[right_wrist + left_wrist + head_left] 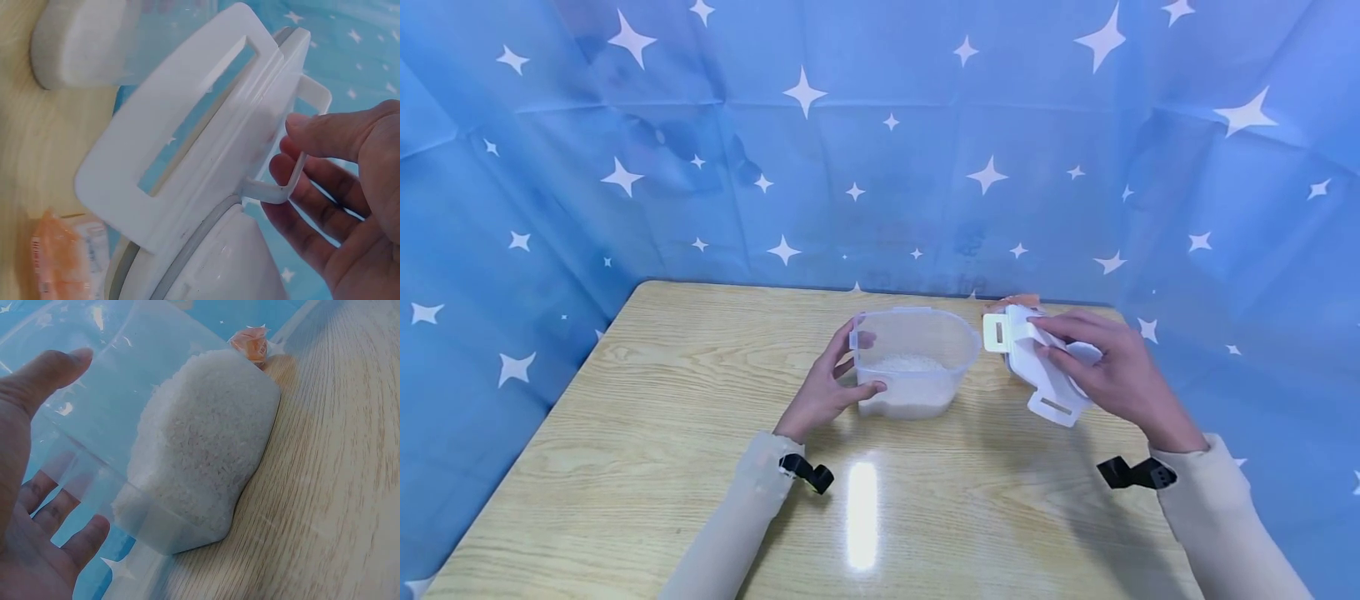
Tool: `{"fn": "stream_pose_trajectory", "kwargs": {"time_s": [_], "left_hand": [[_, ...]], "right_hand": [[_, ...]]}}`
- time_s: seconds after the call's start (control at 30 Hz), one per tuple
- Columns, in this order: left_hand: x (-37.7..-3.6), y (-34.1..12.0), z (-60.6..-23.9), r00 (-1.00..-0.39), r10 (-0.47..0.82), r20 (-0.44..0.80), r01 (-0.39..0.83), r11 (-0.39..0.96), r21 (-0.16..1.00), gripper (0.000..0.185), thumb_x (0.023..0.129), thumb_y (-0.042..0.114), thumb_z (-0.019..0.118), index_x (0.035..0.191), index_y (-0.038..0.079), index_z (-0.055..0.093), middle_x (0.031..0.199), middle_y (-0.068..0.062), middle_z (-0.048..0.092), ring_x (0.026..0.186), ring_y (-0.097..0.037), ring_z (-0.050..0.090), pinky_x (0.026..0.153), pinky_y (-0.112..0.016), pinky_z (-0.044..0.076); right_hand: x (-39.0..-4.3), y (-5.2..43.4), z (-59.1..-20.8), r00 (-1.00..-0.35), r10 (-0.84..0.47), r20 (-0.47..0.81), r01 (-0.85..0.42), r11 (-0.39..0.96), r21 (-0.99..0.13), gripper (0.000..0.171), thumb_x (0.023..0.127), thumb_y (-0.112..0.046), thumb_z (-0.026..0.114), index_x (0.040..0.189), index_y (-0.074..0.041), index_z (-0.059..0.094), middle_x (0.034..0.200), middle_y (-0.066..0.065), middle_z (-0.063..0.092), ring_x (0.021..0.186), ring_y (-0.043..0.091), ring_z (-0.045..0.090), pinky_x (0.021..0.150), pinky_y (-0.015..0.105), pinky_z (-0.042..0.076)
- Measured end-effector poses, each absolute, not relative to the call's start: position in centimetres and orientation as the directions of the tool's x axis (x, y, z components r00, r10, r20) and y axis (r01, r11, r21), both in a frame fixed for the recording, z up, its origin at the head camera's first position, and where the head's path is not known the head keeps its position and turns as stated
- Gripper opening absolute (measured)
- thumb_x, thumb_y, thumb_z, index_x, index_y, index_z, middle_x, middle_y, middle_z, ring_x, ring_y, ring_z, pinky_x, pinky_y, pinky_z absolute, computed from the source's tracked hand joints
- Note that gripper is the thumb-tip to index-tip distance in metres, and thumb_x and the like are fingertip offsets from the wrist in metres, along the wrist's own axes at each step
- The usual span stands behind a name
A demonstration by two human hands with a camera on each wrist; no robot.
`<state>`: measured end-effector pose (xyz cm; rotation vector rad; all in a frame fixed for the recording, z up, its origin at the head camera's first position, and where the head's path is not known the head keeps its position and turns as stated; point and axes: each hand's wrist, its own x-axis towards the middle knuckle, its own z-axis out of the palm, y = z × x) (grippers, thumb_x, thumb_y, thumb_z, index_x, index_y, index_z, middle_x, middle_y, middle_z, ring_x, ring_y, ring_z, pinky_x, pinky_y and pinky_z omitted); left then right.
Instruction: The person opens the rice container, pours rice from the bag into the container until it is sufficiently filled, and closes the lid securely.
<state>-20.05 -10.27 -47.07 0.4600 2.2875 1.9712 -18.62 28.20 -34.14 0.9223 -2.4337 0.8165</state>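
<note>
A translucent plastic container (904,400) stands upright on the table without its lid. White rice (200,450) fills its lower part. My left hand (823,393) grips the container's left end, thumb on the near side and fingers round the far side. To the right, my right hand (1112,367) holds a white lid (1033,358) tilted in the air. In the right wrist view, thumb and fingers pinch the lid's raised handle (275,190). Slotted locking flaps (119,162) stick out from the lid, and a grey seal (187,250) runs along its edge.
An orange-and-clear plastic packet (62,256) lies on the table behind the lid, near the back edge. The wooden table (700,358) reflects a bright light strip. A blue curtain (880,167) with white stars hangs behind and at both sides.
</note>
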Motion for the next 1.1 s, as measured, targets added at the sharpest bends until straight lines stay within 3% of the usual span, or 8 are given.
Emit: {"fn": "stream_pose_trajectory", "kwargs": {"time_s": [0.17, 0.37, 0.6, 0.77, 0.9, 1.1], "left_hand": [[-20.1, -10.2, -47.2, -0.954, 0.277, 0.113, 0.15, 0.118, 0.982, 0.099, 0.082, 0.034, 0.087, 0.156, 0.054, 0.024, 0.15, 0.01, 0.05, 0.15, -0.022, 0.04, 0.125, -0.052, 0.036], [-20.1, -10.2, -47.4, -0.955, 0.276, 0.104, 0.141, 0.119, 0.983, 0.1, 0.082, 0.033, 0.088, 0.155, 0.055, 0.024, 0.15, 0.01, 0.05, 0.15, -0.022, 0.04, 0.124, -0.052, 0.037], [-20.2, -10.2, -47.4, -0.954, 0.274, 0.122, 0.162, 0.129, 0.978, 0.1, 0.082, 0.033, 0.088, 0.155, 0.054, 0.025, 0.148, 0.01, 0.051, 0.149, -0.021, 0.041, 0.124, -0.051, 0.037], [-20.1, -10.2, -47.2, -0.956, 0.272, 0.107, 0.147, 0.13, 0.981, 0.1, 0.081, 0.035, 0.089, 0.155, 0.054, 0.025, 0.15, 0.009, 0.05, 0.15, -0.025, 0.04, 0.123, -0.053, 0.037], [-20.1, -10.2, -47.3, -0.957, 0.27, 0.106, 0.145, 0.13, 0.981, 0.099, 0.081, 0.035, 0.089, 0.155, 0.054, 0.026, 0.151, 0.008, 0.049, 0.15, -0.027, 0.04, 0.123, -0.054, 0.038], [-20.0, -10.1, -47.1, -0.951, 0.275, 0.145, 0.185, 0.125, 0.975, 0.099, 0.082, 0.032, 0.088, 0.156, 0.052, 0.026, 0.148, 0.008, 0.052, 0.148, -0.019, 0.043, 0.124, -0.051, 0.037]], "right_hand": [[-19.6, 27.1, -32.9, -0.658, -0.515, 0.55, -0.736, 0.592, -0.327, 0.049, 0.081, 0.007, 0.081, 0.123, -0.016, 0.076, 0.11, 0.001, 0.075, 0.083, -0.002, 0.056, 0.064, 0.018, 0.042], [-20.7, 25.7, -31.8, -0.627, -0.562, 0.54, -0.761, 0.591, -0.268, 0.046, 0.084, 0.003, 0.08, 0.124, -0.019, 0.076, 0.107, -0.004, 0.073, 0.083, -0.001, 0.059, 0.062, 0.02, 0.044], [-21.7, 24.1, -30.9, -0.63, -0.603, 0.489, -0.763, 0.597, -0.247, 0.043, 0.085, 0.001, 0.079, 0.124, -0.016, 0.075, 0.106, -0.001, 0.075, 0.076, 0.006, 0.056, 0.062, 0.018, 0.042], [-22.6, 22.7, -30.5, -0.593, -0.653, 0.472, -0.797, 0.557, -0.233, 0.04, 0.086, 0.001, 0.078, 0.123, -0.013, 0.076, 0.1, -0.002, 0.074, 0.068, 0.004, 0.051, 0.058, 0.016, 0.039], [-23.1, 21.6, -30.3, -0.581, -0.689, 0.434, -0.809, 0.546, -0.218, 0.037, 0.088, -0.001, 0.078, 0.123, -0.013, 0.076, 0.099, -0.002, 0.073, 0.066, 0.003, 0.052, 0.056, 0.02, 0.044], [-23.7, 20.1, -30.0, -0.59, -0.719, 0.367, -0.807, 0.537, -0.244, 0.034, 0.089, -0.003, 0.077, 0.122, -0.012, 0.076, 0.1, 0.0, 0.074, 0.07, 0.007, 0.057, 0.059, 0.025, 0.05]]}}
